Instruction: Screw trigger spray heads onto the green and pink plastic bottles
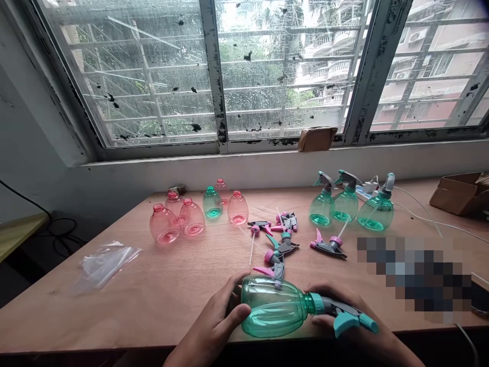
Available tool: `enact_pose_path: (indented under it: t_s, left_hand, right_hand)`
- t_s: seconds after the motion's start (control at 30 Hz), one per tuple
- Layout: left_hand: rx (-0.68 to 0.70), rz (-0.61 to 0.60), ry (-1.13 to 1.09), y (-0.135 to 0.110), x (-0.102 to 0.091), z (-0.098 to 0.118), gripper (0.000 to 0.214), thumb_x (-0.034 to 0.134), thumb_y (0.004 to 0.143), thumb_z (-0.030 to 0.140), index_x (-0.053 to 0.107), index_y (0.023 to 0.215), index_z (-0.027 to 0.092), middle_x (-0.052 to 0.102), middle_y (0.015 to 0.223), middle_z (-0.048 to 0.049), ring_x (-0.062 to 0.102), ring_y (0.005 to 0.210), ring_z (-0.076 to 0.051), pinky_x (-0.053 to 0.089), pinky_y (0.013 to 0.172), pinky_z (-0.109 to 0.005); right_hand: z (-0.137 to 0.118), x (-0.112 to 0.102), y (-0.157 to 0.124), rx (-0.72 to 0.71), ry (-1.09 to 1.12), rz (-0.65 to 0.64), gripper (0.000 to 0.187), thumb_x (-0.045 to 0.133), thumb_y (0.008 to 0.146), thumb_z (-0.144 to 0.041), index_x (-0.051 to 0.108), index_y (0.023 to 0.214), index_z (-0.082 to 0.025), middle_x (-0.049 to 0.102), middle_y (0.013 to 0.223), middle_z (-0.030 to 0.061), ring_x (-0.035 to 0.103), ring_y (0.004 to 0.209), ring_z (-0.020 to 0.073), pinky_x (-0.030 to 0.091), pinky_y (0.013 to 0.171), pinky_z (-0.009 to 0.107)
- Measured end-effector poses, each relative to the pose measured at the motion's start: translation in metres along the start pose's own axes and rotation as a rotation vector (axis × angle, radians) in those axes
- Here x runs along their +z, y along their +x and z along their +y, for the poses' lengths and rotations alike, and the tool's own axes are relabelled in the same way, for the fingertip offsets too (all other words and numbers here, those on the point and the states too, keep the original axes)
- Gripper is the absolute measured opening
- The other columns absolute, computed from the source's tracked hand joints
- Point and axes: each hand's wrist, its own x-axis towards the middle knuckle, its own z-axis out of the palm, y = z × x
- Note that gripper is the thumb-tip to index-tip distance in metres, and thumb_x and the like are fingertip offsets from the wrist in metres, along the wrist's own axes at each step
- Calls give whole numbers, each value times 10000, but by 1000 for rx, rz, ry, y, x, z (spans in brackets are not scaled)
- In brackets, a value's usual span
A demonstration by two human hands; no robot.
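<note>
Clock read from the held bottle, twelve toward the window [286, 76].

Near edge of worktop [153, 316]: left hand [217, 318] at nine, fingers curved round the base of a green spray bottle [277, 308], thumb on the near side. Bottle lay on its side between the hands, long axis running from nine to just past three, base left, neck right. Right hand [346, 294] at three, fingers wrapped behind the collar [316, 304], thumb below; fingertips partly hidden, so exact grip there could not be told. Neither hand was nearer; both were on it. Blue-green trigger [346, 323] pointed toward four. Key relation, in my judgement: collar in line with the body, right hand at that joint.

Around it, left to right. Clear plastic bags [109, 262] between nine and ten. Three pink bottles [164, 227] at ten, without tops. Open green bottle [212, 206] at eleven, two more pink ones just beside it. Loose spray heads [282, 247] heaped at twelve, the nearest right behind the bottle: the only close obstruction, contact unclear. Single spray head [330, 248] between one and two. Three topped green bottles [346, 206] at one, upright. Cardboard box [460, 196] at two, well apart. Pixelated patch [416, 280] near three, contents unreadable.
</note>
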Motion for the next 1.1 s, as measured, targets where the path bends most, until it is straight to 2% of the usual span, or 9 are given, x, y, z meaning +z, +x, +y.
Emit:
enact_pose_path:
  t_s: [0.27, 0.6, 0.83, 1.0, 1.1]
  left_hand:
    - [-6, -6, 0, -1, 0, -8, 578, 576, 1025, 605, 515, 1504, 287, 578, 1547, -61, 470, 1464, -368, 450, 1142, -391]
    - [-2, -55, -1, -4, -1, -6, 649, 679, 984, 550, 443, 1552, 342, 502, 1610, -46, 466, 1454, -352, 372, 1219, -442]
    - [18, -96, 22, -8, -1, 1, 632, 628, 1037, 471, 361, 1597, 355, 405, 1679, -50, 428, 1505, -330, 326, 1263, -456]
    - [40, -78, 11, -7, 0, -1, 596, 632, 1045, 426, 381, 1579, 341, 449, 1654, -39, 402, 1528, -312, 318, 1272, -421]
    - [40, -71, 9, -7, 0, -2, 592, 634, 1044, 428, 387, 1574, 340, 472, 1638, -38, 407, 1525, -313, 321, 1271, -416]
  right_hand:
    - [13, 4, -2, -31, -171, 4, 267, 824, 848, -371, 785, 1078, -241, 844, 1015, 75, 785, 947, 330, 651, 763, 357]
    - [14, 1, -3, -25, -162, 24, 239, 824, 840, -352, 780, 1051, -251, 827, 994, 61, 769, 919, 311, 634, 753, 345]
    - [9, 1, -2, -19, -153, 15, 218, 821, 833, -348, 772, 1023, -251, 808, 975, 51, 753, 907, 297, 600, 779, 359]
    - [6, 1, -3, -7, -144, 4, 230, 807, 818, -335, 781, 1026, -240, 822, 996, 67, 754, 938, 318, 598, 796, 377]
    - [6, 1, -2, -16, -155, -11, 219, 818, 804, -314, 771, 1003, -235, 809, 938, 53, 744, 864, 289, 591, 754, 353]
